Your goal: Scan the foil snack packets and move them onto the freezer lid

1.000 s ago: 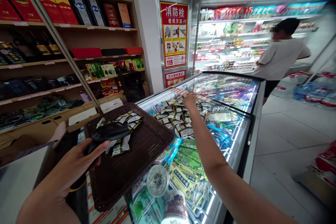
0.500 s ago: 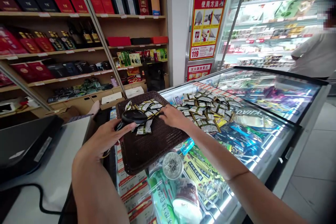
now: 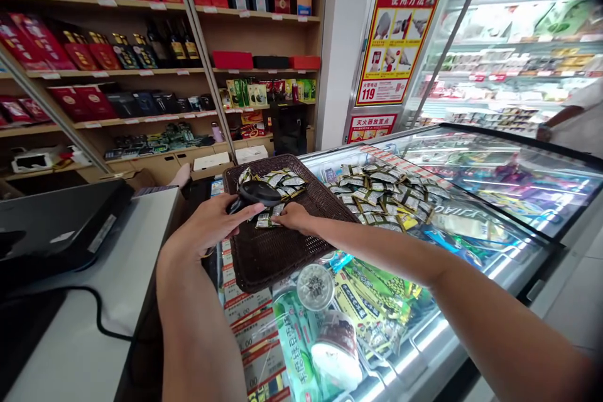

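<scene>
My left hand (image 3: 211,220) is wrapped round a black handheld barcode scanner (image 3: 258,192), its head over the left part of a dark brown woven basket (image 3: 268,264). My right hand (image 3: 294,218) reaches into the basket, fingers pinched on the edge of a small snack packet (image 3: 266,218) just below the scanner. More silver, green and gold packets (image 3: 292,181) lie in the basket's far end, partly hidden by the scanner. A loose pile of like packets (image 3: 381,191) spreads on the freezer's glass top to the right of the basket.
The basket rests on a glass-topped chest freezer (image 3: 471,251) full of frozen goods. At the left stands a white counter (image 3: 127,264) with a black device (image 3: 56,232) and a cable. Behind are shelves of boxes (image 3: 277,63); a person (image 3: 577,116) is at far right.
My right hand has moved from the basket's far right side down and left onto a packet under the scanner. The left hand still holds the scanner. The camera view has shifted.
</scene>
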Tool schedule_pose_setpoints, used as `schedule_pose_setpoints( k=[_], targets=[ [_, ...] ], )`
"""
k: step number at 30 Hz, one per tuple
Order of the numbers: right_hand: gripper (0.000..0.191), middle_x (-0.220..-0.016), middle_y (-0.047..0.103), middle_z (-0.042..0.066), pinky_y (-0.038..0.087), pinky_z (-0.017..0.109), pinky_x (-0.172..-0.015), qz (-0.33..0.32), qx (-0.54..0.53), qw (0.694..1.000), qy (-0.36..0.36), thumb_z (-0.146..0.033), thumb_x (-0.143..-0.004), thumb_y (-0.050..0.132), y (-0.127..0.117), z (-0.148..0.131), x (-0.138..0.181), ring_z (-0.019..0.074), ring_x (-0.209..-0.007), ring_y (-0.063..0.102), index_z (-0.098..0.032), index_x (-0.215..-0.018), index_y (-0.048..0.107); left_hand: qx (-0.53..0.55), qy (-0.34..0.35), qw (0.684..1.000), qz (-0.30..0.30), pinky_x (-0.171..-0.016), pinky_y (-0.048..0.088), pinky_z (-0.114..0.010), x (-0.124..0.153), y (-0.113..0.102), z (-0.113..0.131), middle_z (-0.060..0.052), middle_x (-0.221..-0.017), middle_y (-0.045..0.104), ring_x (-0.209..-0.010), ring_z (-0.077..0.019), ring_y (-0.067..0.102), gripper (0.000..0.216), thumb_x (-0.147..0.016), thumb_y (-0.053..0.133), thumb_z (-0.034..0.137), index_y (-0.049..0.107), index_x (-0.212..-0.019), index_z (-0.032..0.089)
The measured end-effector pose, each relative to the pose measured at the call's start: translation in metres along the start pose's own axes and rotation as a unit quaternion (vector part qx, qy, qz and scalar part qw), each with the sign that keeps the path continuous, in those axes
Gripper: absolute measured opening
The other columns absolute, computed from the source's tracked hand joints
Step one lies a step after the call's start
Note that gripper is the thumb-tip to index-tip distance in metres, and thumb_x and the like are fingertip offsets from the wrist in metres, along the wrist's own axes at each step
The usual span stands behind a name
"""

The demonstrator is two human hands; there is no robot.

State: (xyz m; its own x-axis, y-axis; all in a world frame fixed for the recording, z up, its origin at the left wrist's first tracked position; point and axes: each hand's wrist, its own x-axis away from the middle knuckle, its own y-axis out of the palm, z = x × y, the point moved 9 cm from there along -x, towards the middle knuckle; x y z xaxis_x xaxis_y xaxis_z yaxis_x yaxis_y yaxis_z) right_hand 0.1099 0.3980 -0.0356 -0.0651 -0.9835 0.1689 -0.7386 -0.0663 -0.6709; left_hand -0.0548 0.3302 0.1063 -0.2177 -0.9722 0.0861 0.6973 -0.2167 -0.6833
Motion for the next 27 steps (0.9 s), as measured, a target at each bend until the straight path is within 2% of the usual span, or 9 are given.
schedule_pose_setpoints(
  k=[3,5,7,10,13,16,20,23,27],
  targets=[
    [0.023,-0.048,0.048,-0.004,0.036,0.02,-0.047,-0.03,-0.133,0.99,0.028,-0.019,-0.067,0.071,0.002,0.003,0.002,0.0106,-0.05,0.049,-0.019,-0.058,0.05,-0.002,-0.005,1.0,-0.004,-0.048,0.034,-0.025,0.001,0.002,0.002,0.003,-0.053,0.053,-0.052,-0.0166,0.05,0.044,-0.065,0.07,0.065,0.064,-0.074,0.023],
    [0.021,-0.046,0.045,-0.005,0.034,0.019,-0.043,-0.066,-0.231,0.969,0.054,-0.009,-0.064,0.066,0.002,0.005,0.006,0.0085,-0.045,0.044,-0.018,-0.058,0.049,0.009,-0.008,1.0,-0.004,-0.047,0.033,-0.024,0.003,0.002,0.004,0.004,-0.053,0.052,-0.052,-0.0157,0.049,0.044,-0.065,0.07,0.065,0.063,-0.074,0.023],
    [0.017,-0.05,0.05,-0.005,0.037,0.017,-0.044,-0.099,-0.339,0.933,0.068,-0.005,-0.064,0.063,-0.002,0.006,0.013,0.0075,-0.047,0.045,-0.017,-0.062,0.052,0.023,-0.009,1.0,0.0,-0.047,0.032,-0.024,0.003,0.002,0.004,0.005,-0.053,0.052,-0.051,-0.0144,0.047,0.044,-0.065,0.071,0.065,0.063,-0.076,0.023],
    [0.011,-0.065,0.062,0.0,0.042,0.016,-0.047,-0.123,-0.468,0.873,0.057,-0.007,-0.068,0.065,-0.023,0.008,0.027,0.0072,-0.054,0.05,-0.015,-0.072,0.059,0.033,-0.002,0.999,0.006,-0.05,0.033,-0.023,0.001,0.001,0.003,0.005,-0.055,0.052,-0.052,-0.0134,0.048,0.045,-0.068,0.07,0.066,0.062,-0.079,0.023],
    [0.015,-0.077,0.067,0.002,0.045,0.016,-0.05,-0.121,-0.528,0.84,0.021,-0.011,-0.07,0.069,-0.051,0.015,0.043,0.0077,-0.059,0.053,-0.016,-0.081,0.061,0.031,0.017,0.999,0.002,-0.053,0.033,-0.023,-0.001,0.002,0.004,0.005,-0.056,0.054,-0.055,-0.0127,0.049,0.047,-0.073,0.066,0.067,0.059,-0.078,0.021],
    [0.027,-0.081,0.068,0.001,0.05,0.018,-0.055,-0.098,-0.553,0.827,-0.005,-0.011,-0.068,0.07,-0.074,0.025,0.054,0.0085,-0.061,0.056,-0.019,-0.092,0.059,0.049,0.037,0.998,-0.017,-0.053,0.032,-0.023,0.0,0.007,0.01,0.005,-0.058,0.054,-0.056,-0.0108,0.047,0.044,-0.079,0.064,0.064,0.059,-0.081,0.019],
    [0.044,-0.079,0.065,-0.005,0.056,0.021,-0.066,-0.067,-0.563,0.824,-0.02,-0.008,-0.067,0.07,-0.089,0.031,0.059,0.0085,-0.065,0.061,-0.024,-0.103,0.052,0.073,0.036,0.996,-0.035,-0.053,0.031,-0.023,0.003,0.012,0.018,0.007,-0.059,0.053,-0.054,-0.0086,0.045,0.038,-0.081,0.066,0.056,0.058,-0.082,0.019],
    [0.041,-0.078,0.064,-0.006,0.06,0.025,-0.074,-0.077,-0.552,0.829,-0.051,-0.011,-0.07,0.072,-0.094,0.024,0.06,0.0085,-0.067,0.063,-0.025,-0.101,0.05,0.06,0.042,0.997,-0.038,-0.053,0.031,-0.022,0.004,0.014,0.023,0.007,-0.058,0.052,-0.053,-0.0076,0.044,0.034,-0.083,0.064,0.052,0.056,-0.08,0.019],
    [0.034,-0.077,0.065,-0.005,0.061,0.027,-0.074,-0.061,-0.54,0.837,-0.061,-0.014,-0.075,0.073,-0.1,0.023,0.059,0.0086,-0.064,0.064,-0.024,-0.094,0.046,0.049,0.047,0.997,-0.04,-0.051,0.029,-0.021,0.004,0.015,0.025,0.007,-0.056,0.051,-0.052,-0.0073,0.042,0.031,-0.084,0.062,0.049,0.055,-0.078,0.02]
  ],
)
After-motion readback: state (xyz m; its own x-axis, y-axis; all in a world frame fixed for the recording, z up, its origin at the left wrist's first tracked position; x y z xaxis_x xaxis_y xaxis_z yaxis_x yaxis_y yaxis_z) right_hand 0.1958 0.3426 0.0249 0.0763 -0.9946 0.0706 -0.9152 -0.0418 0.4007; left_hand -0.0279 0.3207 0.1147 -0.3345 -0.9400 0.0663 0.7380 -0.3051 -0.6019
